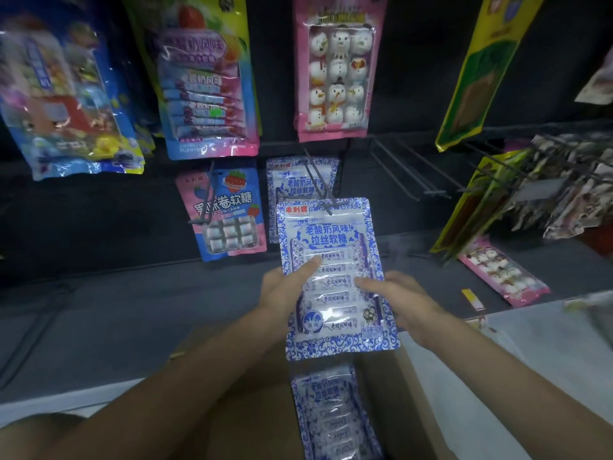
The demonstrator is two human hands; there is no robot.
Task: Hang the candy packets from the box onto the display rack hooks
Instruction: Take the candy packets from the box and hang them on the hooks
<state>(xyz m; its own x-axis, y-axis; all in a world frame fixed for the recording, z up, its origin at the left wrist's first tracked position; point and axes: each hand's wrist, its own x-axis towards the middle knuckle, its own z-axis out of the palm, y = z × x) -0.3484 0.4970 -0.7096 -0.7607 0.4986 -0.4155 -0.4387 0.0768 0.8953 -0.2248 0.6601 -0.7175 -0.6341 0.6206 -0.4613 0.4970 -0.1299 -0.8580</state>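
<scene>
Head view, looking down past two bare forearms: a blue-and-white candy packet (pixel 331 234) is held upright in front of the display rack, pinched at its lower half from both sides. The left grip (pixel 282 287) is clamped on the packet's left edge, with the thumb lying across the clear window and the fingers hidden behind. The right grip (pixel 401 293) is clamped on the right edge at about the same height, thumb on the front and fingers out of sight at the back. The packet therefore sits between the two, its printed top rising well above them and its bottom border hanging just below. Its top edge meets the tip of a dark wire hook (pixel 316 180); whether the wire passes through the hang hole I cannot tell. A matching packet (pixel 300 180) hangs further back on that hook. Directly below the held packet, an open cardboard box (pixel 252 400) holds a stack of the same packets (pixel 335 416). Left of the hook hangs a pink-and-blue strawberry packet (pixel 229 214), and above it a pink snowman packet (pixel 338 68). To the right, several bare hooks (pixel 414 174) jut from the rack, and a pink packet (pixel 504 270) lies flat on the grey shelf (pixel 132 293).
</scene>
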